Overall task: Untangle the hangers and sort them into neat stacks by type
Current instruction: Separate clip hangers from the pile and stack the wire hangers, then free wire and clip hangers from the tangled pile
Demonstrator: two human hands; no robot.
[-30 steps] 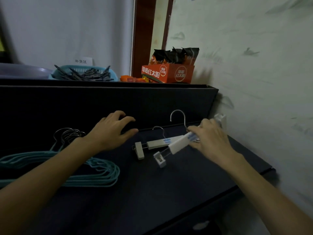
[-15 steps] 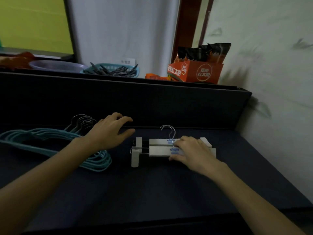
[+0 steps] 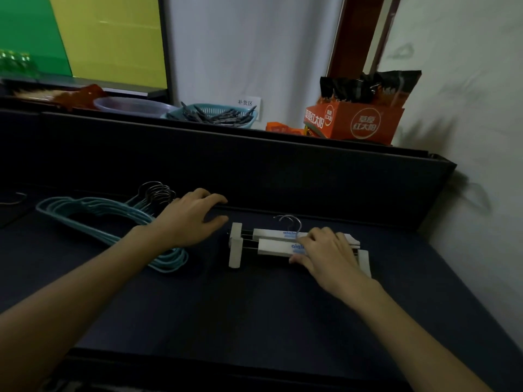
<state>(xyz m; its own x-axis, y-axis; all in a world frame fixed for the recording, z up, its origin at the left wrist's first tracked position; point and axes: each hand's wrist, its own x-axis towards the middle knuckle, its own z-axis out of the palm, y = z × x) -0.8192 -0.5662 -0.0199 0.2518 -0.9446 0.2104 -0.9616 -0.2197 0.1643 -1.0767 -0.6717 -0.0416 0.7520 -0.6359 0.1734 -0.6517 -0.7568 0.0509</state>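
On the dark bench (image 3: 254,312) 2 clip hangers (image 3: 271,244) lay side by side, right of centre and close to the far wall of the bench, their steel hooks (image 3: 288,220) pointing away. The right hand (image 3: 325,254) lay on top of them with fingers loosely spread, pressing down rather than curling round anything. The left hand (image 3: 189,219) rested flat and relaxed on the bench just left of them, holding nothing, its wrist over the near edge of the teal hangers (image 3: 93,216).

That teal pile sat at the left, several thin frames nested together, hooks bunched at the far end. They looked to be light coated wire: springy, a little grippy, apt to snag one another if pulled singly. I would have taken them by the bunched hooks or the shoulder bend, all together.

The clip hangers seemed stiffer and heavier, pale bars on thin rods with a block clip at each end. The clips probably slide, so the bar in the middle looked the safest hold, and the 2 could be squared by pushing their ends level.

On the shelf beyond stood a basket (image 3: 215,116) of pegs and an orange box (image 3: 353,124).
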